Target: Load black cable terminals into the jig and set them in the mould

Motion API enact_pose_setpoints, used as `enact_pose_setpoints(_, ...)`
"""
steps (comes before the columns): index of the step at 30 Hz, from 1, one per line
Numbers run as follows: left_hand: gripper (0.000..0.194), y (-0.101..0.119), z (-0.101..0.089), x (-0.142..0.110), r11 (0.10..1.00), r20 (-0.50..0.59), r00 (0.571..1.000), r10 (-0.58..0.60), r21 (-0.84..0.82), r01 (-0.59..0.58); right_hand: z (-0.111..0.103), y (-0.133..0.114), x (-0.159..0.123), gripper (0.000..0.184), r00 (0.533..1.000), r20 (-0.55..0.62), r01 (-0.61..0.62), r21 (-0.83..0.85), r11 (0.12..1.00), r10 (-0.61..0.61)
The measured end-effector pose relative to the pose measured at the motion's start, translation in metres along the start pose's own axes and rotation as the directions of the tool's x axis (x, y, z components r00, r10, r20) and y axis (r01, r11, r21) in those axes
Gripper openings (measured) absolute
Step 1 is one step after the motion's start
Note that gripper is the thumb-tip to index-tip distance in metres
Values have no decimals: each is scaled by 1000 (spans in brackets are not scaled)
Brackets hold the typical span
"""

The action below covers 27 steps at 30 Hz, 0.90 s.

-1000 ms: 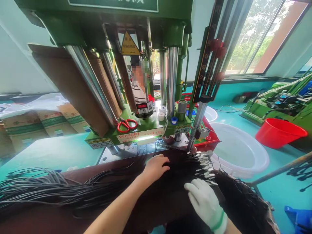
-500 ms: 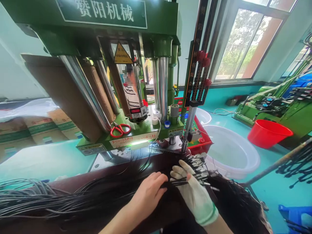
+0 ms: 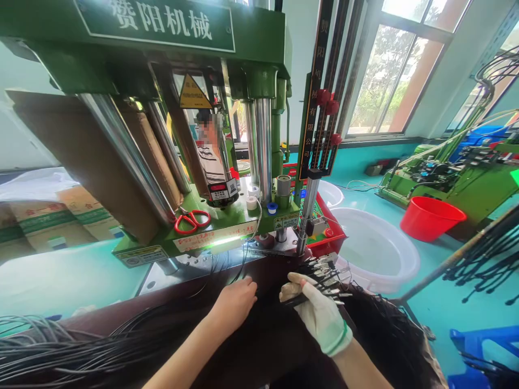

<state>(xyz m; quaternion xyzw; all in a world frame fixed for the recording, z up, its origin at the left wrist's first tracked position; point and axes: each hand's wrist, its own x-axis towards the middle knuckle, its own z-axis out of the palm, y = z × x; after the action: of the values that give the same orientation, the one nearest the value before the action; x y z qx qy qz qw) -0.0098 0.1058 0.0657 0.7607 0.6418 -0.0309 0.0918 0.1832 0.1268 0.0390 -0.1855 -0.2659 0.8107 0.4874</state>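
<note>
In the head view, the gloved right hand [image 3: 316,310] is sitting at five o'clock from the middle. Its fingers are gripping some black cables [image 3: 326,282], and their silver tips [image 3: 343,295] are poking out toward three o'clock of the glove. The bare left hand [image 3: 235,302] is resting near six o'clock with its fingers curling in; I cannot tell if they are pinching anything. More long wires [image 3: 52,348] are lying in a heap at eight o'clock. The green press [image 3: 259,32] is standing behind, and red scissors [image 3: 193,220] are lying on it, at eleven o'clock from the left hand. The cables are probably being light, bendy and a bit slippery, so hold the bunch just behind the hard tips.
</note>
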Motion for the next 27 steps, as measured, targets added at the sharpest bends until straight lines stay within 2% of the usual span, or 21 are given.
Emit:
enact_pose_setpoints(4, 14, -3, 3, -2, 997, -63, 998, 24, -76, -29, -5, 0, -2, 22, 1000, -20, -23, -16, 1000, 22)
enact_pose_setpoints(6, 8, -6, 7, 0, 988, -77, 997, -7, -157, -5, -8, 1, -4, 22, 999, -23, -37, -18, 999, 37)
enact_pose_setpoints(9, 4, -8, 9, 3, 970, -40, 998, -55, -241, 43, -12, 4, -7, 23, 1000, -17, -17, -29, 999, 16)
enact_pose_setpoints(11, 6, -7, 7, 0, 948, -74, 994, -81, -312, 54, -13, 6, -9, 23, 1000, -21, -7, -30, 1000, 6)
enact_pose_setpoints(13, 7, -4, 2, -8, 914, -140, 987, -77, -405, 15, -14, 6, -10, 23, 999, -28, -16, -14, 1000, 16)
enact_pose_setpoints(16, 6, 2, -6, -25, 859, -180, 984, -1, -504, -91, -12, 5, -10, 26, 999, -9, -42, 15, 999, 43)
enact_pose_setpoints(19, 8, 7, -10, -42, 840, -197, 980, 40, -524, -139, -7, 3, -10, 31, 998, 25, -58, 26, 998, 57)
enact_pose_setpoints(23, 15, 10, -8, -55, 811, -208, 974, 88, -553, -192, 2, -3, -18, 28, 998, 50, -42, 32, 999, 41)
enact_pose_setpoints(27, 22, 13, -5, -57, 847, -177, 982, 73, -508, -154, 14, -15, -27, 29, 993, 118, 27, -79, 997, -18)
